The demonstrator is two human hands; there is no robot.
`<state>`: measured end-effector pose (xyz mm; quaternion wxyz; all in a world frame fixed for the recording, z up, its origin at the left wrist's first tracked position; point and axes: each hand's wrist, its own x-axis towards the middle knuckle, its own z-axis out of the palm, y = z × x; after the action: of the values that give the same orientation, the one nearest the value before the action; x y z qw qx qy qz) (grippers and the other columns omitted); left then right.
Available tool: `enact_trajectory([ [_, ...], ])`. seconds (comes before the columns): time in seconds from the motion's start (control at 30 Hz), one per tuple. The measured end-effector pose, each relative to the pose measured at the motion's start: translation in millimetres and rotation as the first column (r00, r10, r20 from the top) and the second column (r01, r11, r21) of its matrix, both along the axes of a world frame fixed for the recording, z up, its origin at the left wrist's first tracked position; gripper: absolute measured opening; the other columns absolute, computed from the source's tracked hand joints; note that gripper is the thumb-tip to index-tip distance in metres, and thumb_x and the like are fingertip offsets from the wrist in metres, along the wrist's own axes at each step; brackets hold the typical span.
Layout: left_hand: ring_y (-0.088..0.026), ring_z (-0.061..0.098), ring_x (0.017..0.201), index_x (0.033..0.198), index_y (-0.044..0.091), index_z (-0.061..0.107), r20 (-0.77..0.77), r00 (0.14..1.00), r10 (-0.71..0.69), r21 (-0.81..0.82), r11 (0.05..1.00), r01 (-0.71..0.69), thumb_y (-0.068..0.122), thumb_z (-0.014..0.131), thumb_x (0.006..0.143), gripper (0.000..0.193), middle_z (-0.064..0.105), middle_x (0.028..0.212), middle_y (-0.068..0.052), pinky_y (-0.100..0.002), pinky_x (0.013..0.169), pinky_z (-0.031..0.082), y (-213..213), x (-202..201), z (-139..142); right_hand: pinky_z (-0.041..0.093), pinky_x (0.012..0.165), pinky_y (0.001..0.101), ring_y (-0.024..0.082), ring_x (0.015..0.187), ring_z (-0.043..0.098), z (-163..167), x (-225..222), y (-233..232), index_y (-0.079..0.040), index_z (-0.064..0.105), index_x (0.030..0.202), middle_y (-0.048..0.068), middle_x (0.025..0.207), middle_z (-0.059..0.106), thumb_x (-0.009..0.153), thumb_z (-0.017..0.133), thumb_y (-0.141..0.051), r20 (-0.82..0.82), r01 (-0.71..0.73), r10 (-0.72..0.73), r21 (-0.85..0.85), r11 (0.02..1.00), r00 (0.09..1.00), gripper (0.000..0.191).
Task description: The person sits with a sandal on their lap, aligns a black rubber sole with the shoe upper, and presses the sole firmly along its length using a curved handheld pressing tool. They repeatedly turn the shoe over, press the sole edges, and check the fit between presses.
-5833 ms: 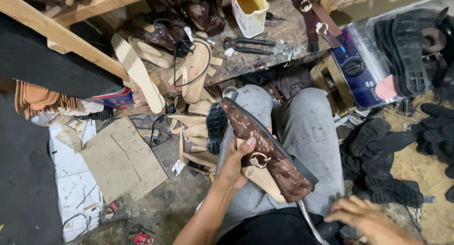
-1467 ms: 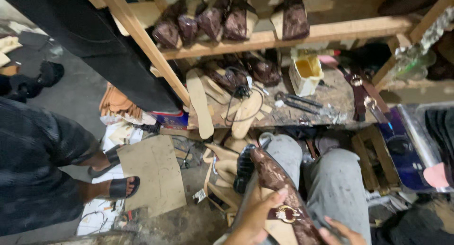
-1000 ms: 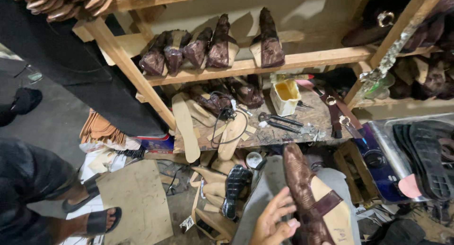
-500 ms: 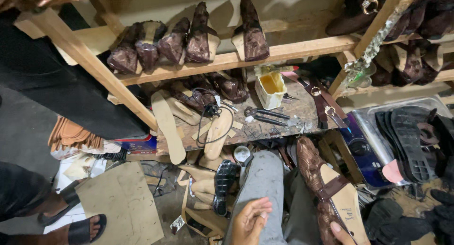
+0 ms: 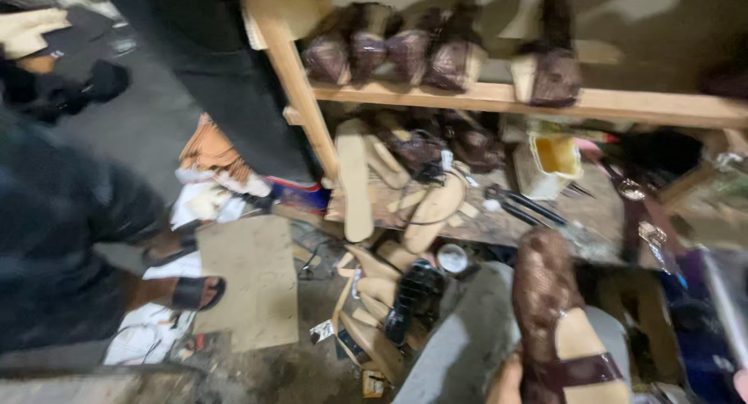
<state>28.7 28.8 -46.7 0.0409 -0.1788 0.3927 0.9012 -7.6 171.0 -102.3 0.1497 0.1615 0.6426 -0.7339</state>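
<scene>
Change: view swung left and down since half a second ago; upper shelf now nearer the top edge, sandalled foot of another person further into view at left; sandal now upright at the bottom right, left hand sunk almost out of frame.
Sandal (image 5: 562, 326): brown textured upper, tan insole, dark strap across; held over grey-trousered knees (image 5: 467, 349); heel end cut off by the bottom edge.
Left hand (image 5: 508, 381): only a sliver visible at the bottom edge, touching the sandal's left side; grip or finger position impossible to tell.
Right hand (image 5: 741, 384): no more than a pale scrap at the lower right corner; open or closed impossible to tell.
Shelf (image 5: 623, 102): wooden, carrying a row of dark brown shoe uppers (image 5: 405, 57), blurred.
Tabletop (image 5: 538, 229): cluttered; tan soles (image 5: 354, 178), pliers (image 5: 526, 209), yellow-stained white tub (image 5: 552, 164); finer items smeared by motion blur.
Other person: dark clothing at left, foot in a black sandal (image 5: 191, 291) on the floor beside a cardboard sheet (image 5: 245, 287).
Right edge: blue and grey shapes, too blurred to name.
</scene>
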Motion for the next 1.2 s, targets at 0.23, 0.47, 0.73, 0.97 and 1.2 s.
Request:
enact_trajectory([
  [0.23,-0.031,0.059,0.125,0.145,0.005,0.053,-0.035,0.994,0.101,-0.066,0.992,-0.103,0.03,0.053,0.097,0.055,0.061,0.136,-0.014,-0.041,0.105,0.046,-14,3,-4,0.04,0.102,0.0438,0.032,0.119,0.056,-2,-10,-21,0.005,0.046,0.146,0.023,0.13,0.058,0.087,0.062,-0.012,0.0,-0.031,0.031,-0.017,0.999,1.0,0.064],
  [0.47,-0.036,0.054,0.131,0.148,0.004,0.05,-0.139,0.978,0.154,-0.281,0.941,-0.189,0.023,0.058,0.097,0.055,0.056,0.14,-0.018,-0.043,0.11,0.041,-25,12,4,0.04,0.107,0.045,0.033,0.125,0.056,13,-18,-39,0.006,0.042,0.15,0.024,0.136,0.057,0.087,0.06,-0.012,-0.019,-0.022,0.02,-0.075,0.997,1.0,0.068],
  [0.73,-0.041,0.047,0.135,0.146,0.005,0.055,-0.399,0.917,-0.011,-0.859,0.355,-0.37,0.018,0.066,0.091,0.058,0.05,0.143,-0.023,-0.047,0.112,0.036,-77,15,2,0.039,0.113,0.0465,0.035,0.132,0.056,44,-30,1,0.008,0.038,0.154,0.025,0.143,0.056,0.087,0.058,-0.011,-0.262,-0.004,-0.081,-0.307,0.952,0.962,0.073],
  [0.97,-0.039,0.064,0.107,0.126,0.018,0.069,-0.569,0.81,-0.142,-0.723,-0.384,-0.575,0.041,0.062,0.081,0.051,0.063,0.122,-0.023,-0.054,0.089,0.051,-72,8,-41,0.046,0.109,0.0405,0.025,0.128,0.059,172,-109,-2,0.002,0.045,0.154,0.012,0.142,0.06,0.091,0.06,-0.005,-0.59,-0.004,-0.11,-0.188,0.982,0.8,0.065],
  [1.2,-0.024,0.069,0.086,0.111,0.046,0.074,-0.848,0.511,-0.141,-0.333,-0.608,-0.72,0.044,0.073,0.09,0.021,0.07,0.112,-0.006,-0.036,0.074,0.056,-74,-41,-27,0.048,0.109,0.0282,0.016,0.124,0.063,232,-279,-56,-0.002,0.054,0.147,0.007,0.136,0.066,0.09,0.064,0.001,-0.783,-0.039,0.067,0.055,0.998,0.619,0.057],
])
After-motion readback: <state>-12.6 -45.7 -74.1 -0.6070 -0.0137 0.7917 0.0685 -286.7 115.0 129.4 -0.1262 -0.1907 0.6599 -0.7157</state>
